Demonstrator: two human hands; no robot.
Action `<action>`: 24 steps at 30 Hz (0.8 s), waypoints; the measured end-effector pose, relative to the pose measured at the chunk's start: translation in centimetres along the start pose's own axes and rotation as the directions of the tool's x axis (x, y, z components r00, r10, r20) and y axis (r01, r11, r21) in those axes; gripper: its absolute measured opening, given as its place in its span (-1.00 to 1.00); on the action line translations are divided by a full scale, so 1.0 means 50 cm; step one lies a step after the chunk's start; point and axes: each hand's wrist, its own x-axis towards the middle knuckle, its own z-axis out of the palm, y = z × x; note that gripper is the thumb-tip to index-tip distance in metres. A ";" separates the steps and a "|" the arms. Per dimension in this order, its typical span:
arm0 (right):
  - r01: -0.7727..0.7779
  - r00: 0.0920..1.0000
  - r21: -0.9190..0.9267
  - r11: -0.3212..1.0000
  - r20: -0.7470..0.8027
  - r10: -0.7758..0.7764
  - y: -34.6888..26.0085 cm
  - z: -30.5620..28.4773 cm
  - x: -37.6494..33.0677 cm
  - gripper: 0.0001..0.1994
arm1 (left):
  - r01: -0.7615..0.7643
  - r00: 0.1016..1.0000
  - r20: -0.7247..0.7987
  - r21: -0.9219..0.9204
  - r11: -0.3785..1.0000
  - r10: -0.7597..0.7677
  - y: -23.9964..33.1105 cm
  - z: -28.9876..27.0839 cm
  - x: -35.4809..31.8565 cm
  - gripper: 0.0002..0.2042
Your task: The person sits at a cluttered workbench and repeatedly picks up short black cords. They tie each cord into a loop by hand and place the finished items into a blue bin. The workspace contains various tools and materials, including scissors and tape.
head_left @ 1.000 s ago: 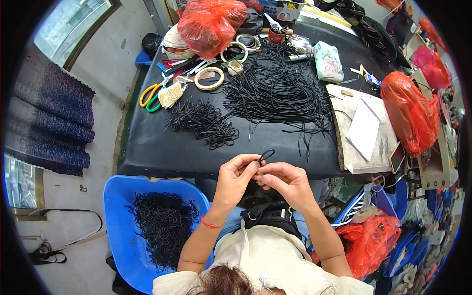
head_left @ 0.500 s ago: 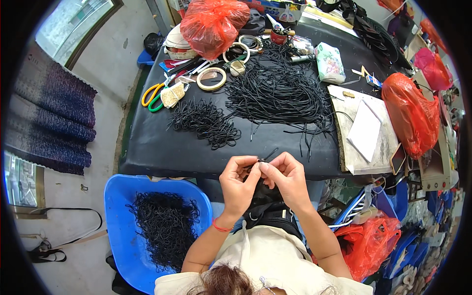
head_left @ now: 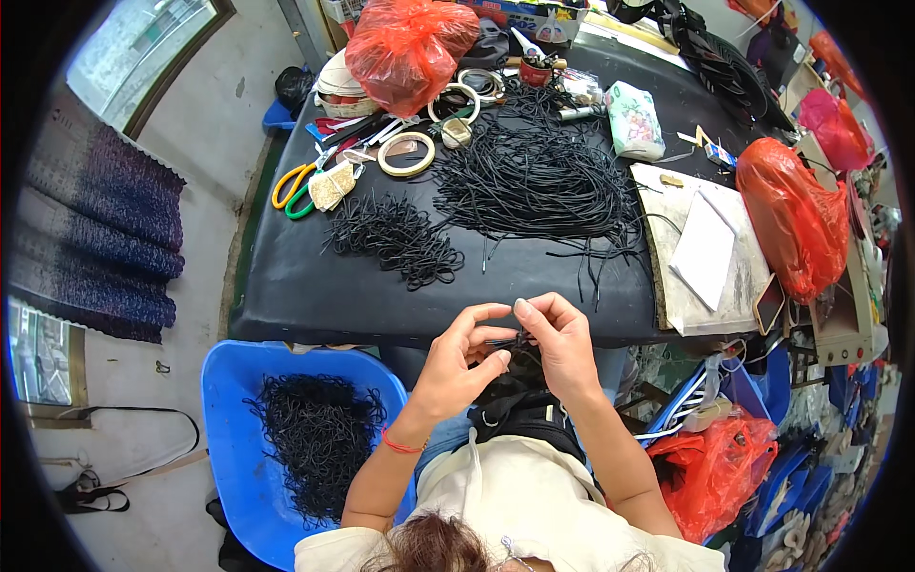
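Note:
Above the table's near edge my two hands work close together on a thin black cord [head_left: 520, 340]. My left hand [head_left: 457, 362] has thumb and index finger spread apart, while its other fingers curl at the cord. My right hand [head_left: 562, 348] is closed, thumb and index finger bent toward each other near the cord's upper part. Dark clothing behind hides much of the cord. Beyond the hands, a small heap of looped black cords [head_left: 396, 238] and a larger bundle of long black cords [head_left: 538, 181] lie on the black table [head_left: 324, 296].
A blue tub [head_left: 217, 419] of black cords stands at lower left. Scissors [head_left: 293, 189], tape rolls [head_left: 407, 172] and a red bag [head_left: 410, 52] fill the far left. At right are a worn board [head_left: 667, 238] with white paper [head_left: 703, 253] and another red bag [head_left: 796, 219].
My left thumb and index finger have parted from their pinch, and the left hand has dropped slightly. The cord's loop that pointed up past the fingertips now sits lower, between the hands.

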 end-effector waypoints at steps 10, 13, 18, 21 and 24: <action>0.050 0.999 0.039 0.998 0.005 -0.051 0.002 0.005 -0.004 -0.83 | 0.009 1.000 -0.012 -0.085 0.996 -0.010 -0.024 0.012 0.006 -0.81; 0.098 0.994 -0.136 0.986 0.067 -0.090 0.002 -0.008 -0.008 -0.85 | -0.019 1.000 -0.024 -0.015 1.000 0.018 -0.022 0.012 0.005 -0.80; 0.250 0.964 -0.285 0.925 -0.010 -0.264 0.009 -0.016 -0.007 -0.80 | -0.172 0.985 0.035 0.259 0.951 0.168 -0.024 0.013 0.001 -0.81; 0.246 0.961 -0.228 0.942 -0.072 -0.268 0.000 -0.003 -0.004 -0.79 | -0.181 0.983 0.003 0.148 0.972 0.183 -0.026 0.019 0.002 -0.81; 0.146 0.989 -0.151 0.978 0.010 -0.146 -0.012 -0.003 -0.008 -0.79 | -0.098 0.994 -0.036 0.029 0.995 0.099 -0.024 0.014 0.006 -0.84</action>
